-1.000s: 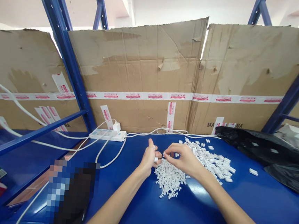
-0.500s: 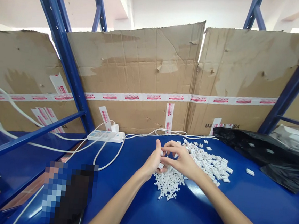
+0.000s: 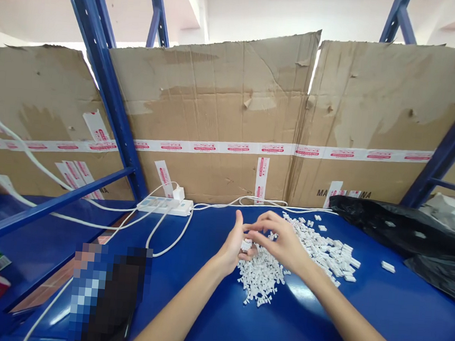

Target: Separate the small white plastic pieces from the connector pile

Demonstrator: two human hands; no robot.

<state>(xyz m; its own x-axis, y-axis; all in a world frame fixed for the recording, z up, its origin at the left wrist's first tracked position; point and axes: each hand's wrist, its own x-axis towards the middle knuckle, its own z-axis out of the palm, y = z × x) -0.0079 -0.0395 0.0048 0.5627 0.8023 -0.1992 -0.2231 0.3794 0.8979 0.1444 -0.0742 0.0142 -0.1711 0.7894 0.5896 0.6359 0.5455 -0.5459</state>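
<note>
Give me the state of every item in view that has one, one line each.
Left hand: cupped, holding a small white plastic piece.
Right hand: fingers curled, close to that piece.
White plastic pieces: loose, heaped on the blue shelf deck.
Power strip: white plug adapter inserted.
Black plastic bag: crumpled, lying on the deck.
Cardboard sheets: upright, torn and taped.

Hundreds of small white plastic pieces [image 3: 260,277] lie jumbled at all angles in a loose heap on the blue surface [image 3: 198,327]. A thinner spread of blockier pieces [image 3: 324,248] runs back and right from it. One white piece [image 3: 246,244] sits in the left hand [image 3: 231,245] above the heap, just beside the right hand [image 3: 280,244]. A stray piece [image 3: 388,267] lies well apart.
</note>
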